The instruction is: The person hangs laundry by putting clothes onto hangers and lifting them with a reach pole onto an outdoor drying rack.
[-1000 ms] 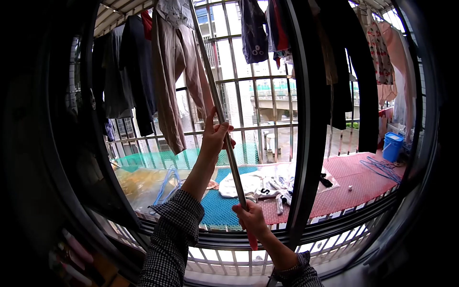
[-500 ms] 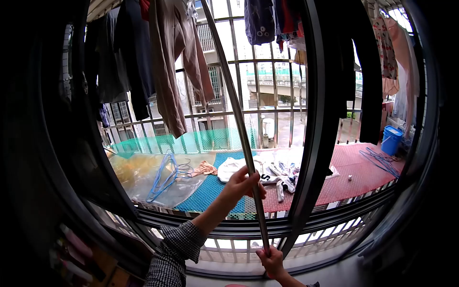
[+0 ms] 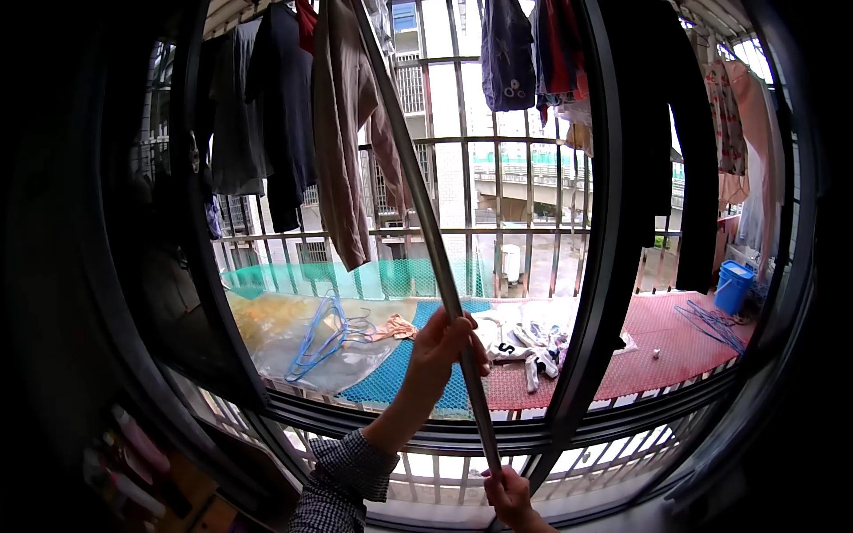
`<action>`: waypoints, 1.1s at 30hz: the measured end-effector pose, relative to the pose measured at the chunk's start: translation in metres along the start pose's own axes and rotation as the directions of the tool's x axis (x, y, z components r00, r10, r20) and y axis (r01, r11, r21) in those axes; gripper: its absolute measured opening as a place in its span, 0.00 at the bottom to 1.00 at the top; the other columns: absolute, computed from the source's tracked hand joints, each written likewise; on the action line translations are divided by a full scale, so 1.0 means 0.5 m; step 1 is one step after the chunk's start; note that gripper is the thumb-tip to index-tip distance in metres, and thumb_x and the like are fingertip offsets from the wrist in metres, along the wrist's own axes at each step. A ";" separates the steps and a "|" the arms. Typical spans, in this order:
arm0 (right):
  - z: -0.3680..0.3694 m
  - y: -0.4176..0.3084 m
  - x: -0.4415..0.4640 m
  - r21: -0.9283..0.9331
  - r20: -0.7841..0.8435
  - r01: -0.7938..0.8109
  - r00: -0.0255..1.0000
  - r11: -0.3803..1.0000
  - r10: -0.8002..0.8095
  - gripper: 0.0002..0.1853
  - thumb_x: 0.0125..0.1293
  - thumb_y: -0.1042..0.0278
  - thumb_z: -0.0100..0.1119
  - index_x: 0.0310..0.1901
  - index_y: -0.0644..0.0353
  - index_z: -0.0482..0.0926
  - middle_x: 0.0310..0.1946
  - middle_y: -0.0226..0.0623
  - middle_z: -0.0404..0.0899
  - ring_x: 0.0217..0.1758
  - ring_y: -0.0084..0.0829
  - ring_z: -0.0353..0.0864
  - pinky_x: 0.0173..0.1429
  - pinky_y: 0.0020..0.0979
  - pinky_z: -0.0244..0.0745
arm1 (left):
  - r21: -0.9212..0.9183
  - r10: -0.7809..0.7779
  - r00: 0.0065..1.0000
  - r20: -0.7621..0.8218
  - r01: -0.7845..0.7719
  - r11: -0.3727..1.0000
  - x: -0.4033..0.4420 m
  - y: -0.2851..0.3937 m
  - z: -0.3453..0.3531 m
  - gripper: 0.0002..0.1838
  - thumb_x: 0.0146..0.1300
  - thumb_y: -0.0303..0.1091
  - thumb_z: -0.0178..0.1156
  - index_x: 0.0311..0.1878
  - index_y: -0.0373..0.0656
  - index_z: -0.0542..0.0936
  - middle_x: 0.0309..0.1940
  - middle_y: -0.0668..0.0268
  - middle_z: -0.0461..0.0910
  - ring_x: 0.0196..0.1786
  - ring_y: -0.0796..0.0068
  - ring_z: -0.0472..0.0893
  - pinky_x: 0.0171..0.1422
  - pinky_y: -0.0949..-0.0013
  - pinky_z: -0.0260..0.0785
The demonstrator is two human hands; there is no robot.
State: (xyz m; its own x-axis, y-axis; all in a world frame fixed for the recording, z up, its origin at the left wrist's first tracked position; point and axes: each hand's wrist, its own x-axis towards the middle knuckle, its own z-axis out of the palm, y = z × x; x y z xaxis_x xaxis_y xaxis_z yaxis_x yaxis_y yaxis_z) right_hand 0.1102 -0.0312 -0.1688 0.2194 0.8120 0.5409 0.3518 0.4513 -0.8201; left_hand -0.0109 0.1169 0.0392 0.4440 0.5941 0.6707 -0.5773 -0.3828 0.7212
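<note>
A long metal pole (image 3: 416,182) slants from the lower middle up through the open window toward the hanging laundry. My left hand (image 3: 444,345) is closed around it partway up, level with the ledge outside. Lower down, my right hand (image 3: 511,494) grips the pole near its bottom end. The pole's upper end lies beyond the top of the view. It crosses in front of brown trousers (image 3: 342,151) that hang outside, and I cannot tell whether it touches them. Behind my left hand, white clothing with black lettering (image 3: 524,342) lies on the ledge.
Window frames (image 3: 582,293) stand on both sides, with a sill rail (image 3: 418,433) below. Outside are blue hangers (image 3: 322,342), a red mat (image 3: 657,333), a blue bucket (image 3: 732,286) and metal bars (image 3: 498,231). Dark trousers (image 3: 283,115) and a patterned garment (image 3: 508,58) hang overhead.
The view has tilted up and shifted left, so the scene sits lower and further right. Both hands keep their hold on the pole, which leans slightly more to the left.
</note>
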 end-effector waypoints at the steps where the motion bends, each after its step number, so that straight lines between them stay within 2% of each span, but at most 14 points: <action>1: 0.006 -0.010 0.009 -0.029 0.055 -0.108 0.992 0.994 0.109 0.13 0.63 0.60 0.56 0.40 0.62 0.77 0.21 0.36 0.76 0.22 0.32 0.74 0.29 0.31 0.70 | 0.002 0.018 0.999 -0.046 -0.018 1.000 0.004 0.021 -0.006 0.16 0.70 0.46 0.45 0.43 0.40 0.70 0.19 0.61 0.76 0.20 0.70 0.79 0.23 0.71 0.74; 4: 0.043 -0.088 0.056 0.213 0.128 -0.210 0.974 0.954 0.186 0.06 0.66 0.70 0.52 0.36 0.64 0.72 0.15 0.24 0.67 0.18 0.13 0.65 0.21 0.20 0.61 | 0.009 0.054 0.980 -0.193 -0.053 0.999 0.031 0.063 -0.051 0.17 0.69 0.47 0.46 0.41 0.41 0.72 0.18 0.62 0.76 0.17 0.72 0.77 0.21 0.72 0.73; 5: 0.054 -0.083 0.067 0.248 0.189 -0.185 0.972 0.951 0.140 0.07 0.69 0.69 0.48 0.39 0.64 0.71 0.16 0.24 0.67 0.17 0.13 0.64 0.20 0.20 0.60 | 0.041 0.059 0.979 -0.194 -0.052 0.998 0.045 0.079 -0.069 0.18 0.69 0.48 0.46 0.40 0.42 0.72 0.18 0.62 0.75 0.17 0.72 0.77 0.20 0.72 0.73; 8: 0.079 -0.103 0.096 0.134 0.170 -0.140 0.979 0.981 0.116 0.10 0.69 0.65 0.48 0.40 0.65 0.71 0.16 0.24 0.67 0.17 0.13 0.64 0.20 0.20 0.60 | 0.051 -0.014 0.982 -0.186 0.024 0.998 0.085 0.092 -0.118 0.19 0.67 0.52 0.48 0.40 0.42 0.72 0.17 0.64 0.74 0.16 0.74 0.76 0.19 0.73 0.72; 9: 0.090 -0.105 0.098 0.173 0.165 -0.166 0.977 0.971 0.138 0.11 0.70 0.63 0.48 0.41 0.64 0.70 0.16 0.24 0.67 0.17 0.14 0.64 0.20 0.20 0.61 | 0.079 -0.037 0.980 -0.195 0.053 0.995 0.092 0.090 -0.123 0.20 0.67 0.53 0.48 0.40 0.43 0.72 0.17 0.65 0.75 0.16 0.74 0.76 0.19 0.74 0.72; 15: 0.134 -0.111 0.104 0.115 0.040 -0.111 0.993 0.987 0.107 0.10 0.70 0.64 0.47 0.42 0.63 0.70 0.17 0.25 0.67 0.17 0.15 0.65 0.20 0.21 0.62 | 0.073 -0.101 0.983 -0.151 0.113 0.991 0.112 0.077 -0.144 0.22 0.66 0.56 0.48 0.41 0.44 0.71 0.18 0.66 0.76 0.17 0.75 0.77 0.20 0.74 0.72; 18: 0.146 -0.098 0.138 0.061 0.080 -0.085 0.994 0.995 0.080 0.10 0.70 0.64 0.47 0.43 0.64 0.70 0.17 0.26 0.68 0.17 0.15 0.66 0.20 0.21 0.62 | 0.156 -0.117 0.968 -0.221 0.153 0.976 0.140 0.087 -0.163 0.23 0.65 0.58 0.48 0.41 0.44 0.71 0.18 0.66 0.75 0.17 0.75 0.77 0.20 0.74 0.71; 22: 0.181 -0.131 0.203 0.014 0.051 0.038 0.998 0.999 -0.038 0.10 0.69 0.64 0.48 0.41 0.63 0.70 0.17 0.27 0.67 0.17 0.16 0.65 0.21 0.24 0.62 | 0.198 -0.045 0.962 -0.271 0.101 0.975 0.172 0.115 -0.216 0.23 0.65 0.58 0.49 0.40 0.43 0.71 0.18 0.66 0.74 0.18 0.76 0.76 0.21 0.74 0.72; 24: 0.185 -0.151 0.219 0.073 0.124 -0.022 0.992 0.997 0.013 0.10 0.69 0.64 0.48 0.41 0.63 0.70 0.17 0.28 0.68 0.18 0.18 0.65 0.22 0.26 0.62 | 0.241 -0.034 0.943 -0.330 0.119 0.963 0.185 0.125 -0.245 0.23 0.65 0.57 0.49 0.40 0.43 0.70 0.18 0.66 0.74 0.18 0.74 0.76 0.21 0.72 0.72; 26: 0.186 -0.152 0.224 0.092 0.171 -0.093 0.982 0.991 0.077 0.10 0.69 0.64 0.48 0.40 0.63 0.70 0.17 0.28 0.68 0.19 0.19 0.66 0.22 0.27 0.63 | 0.259 -0.070 0.944 -0.321 0.159 0.953 0.179 0.138 -0.247 0.23 0.65 0.57 0.49 0.40 0.42 0.70 0.19 0.65 0.74 0.17 0.73 0.77 0.21 0.72 0.71; 29: 0.183 -0.137 0.198 0.091 0.116 -0.057 0.992 0.994 0.046 0.09 0.68 0.65 0.49 0.39 0.63 0.70 0.16 0.29 0.67 0.19 0.20 0.66 0.23 0.27 0.62 | 0.266 -0.056 0.952 -0.301 0.140 0.954 0.158 0.133 -0.229 0.23 0.65 0.56 0.49 0.39 0.42 0.70 0.18 0.65 0.74 0.17 0.72 0.77 0.19 0.73 0.71; 33: 0.181 -0.102 0.155 0.028 0.021 0.071 0.997 0.997 -0.071 0.07 0.66 0.68 0.50 0.38 0.63 0.69 0.15 0.31 0.67 0.18 0.21 0.66 0.22 0.28 0.63 | 0.203 0.026 0.986 -0.163 0.008 0.979 0.122 0.111 -0.196 0.20 0.67 0.54 0.47 0.37 0.43 0.69 0.16 0.65 0.74 0.16 0.76 0.77 0.19 0.73 0.72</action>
State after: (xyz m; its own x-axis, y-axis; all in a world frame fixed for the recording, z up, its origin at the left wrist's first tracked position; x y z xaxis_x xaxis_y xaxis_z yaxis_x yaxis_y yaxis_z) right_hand 0.0271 0.0423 -0.1020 0.1749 0.7852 0.5940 0.3408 0.5177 -0.7848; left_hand -0.0829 0.2011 0.1030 0.3110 0.6916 0.6519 -0.4230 -0.5135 0.7466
